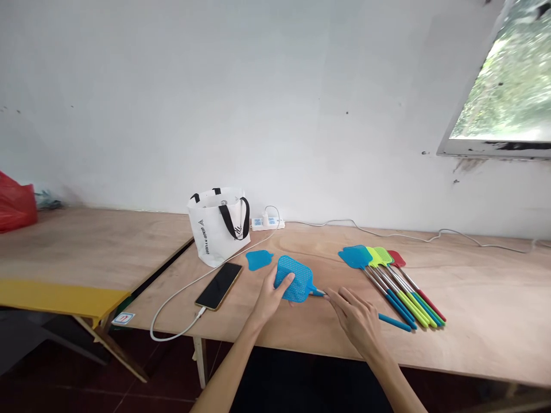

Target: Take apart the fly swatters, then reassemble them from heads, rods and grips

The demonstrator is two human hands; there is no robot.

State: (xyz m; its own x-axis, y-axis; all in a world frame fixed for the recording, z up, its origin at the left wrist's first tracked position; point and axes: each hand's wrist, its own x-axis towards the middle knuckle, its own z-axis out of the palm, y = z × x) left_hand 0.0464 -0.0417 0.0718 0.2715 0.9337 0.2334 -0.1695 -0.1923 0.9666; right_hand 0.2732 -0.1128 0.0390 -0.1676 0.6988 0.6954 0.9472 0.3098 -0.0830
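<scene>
A blue fly swatter (pixel 303 278) with a perforated square head is held level above the table. My left hand (pixel 270 295) is closed on the head, its thumb lying across the mesh. At the neck, the fingers of my right hand (pixel 356 317) pinch the swatter's thin shaft, which is mostly hidden behind that hand. A blue grip (pixel 395 322) shows beyond my right hand, seemingly the same swatter's handle end. Just past my left hand lies a loose blue swatter head (pixel 259 260). Several finished-looking swatters (pixel 400 287) in blue, yellow-green and red lie side by side at the right.
On the wooden table (pixel 482 304), a phone (pixel 219 285) lies at the left, plugged into a white cable (pixel 172 337). Behind it stand a white bag (pixel 217 229) with black handles and a power strip (pixel 275 222). Another table (pixel 86 241) adjoins at the left across a gap.
</scene>
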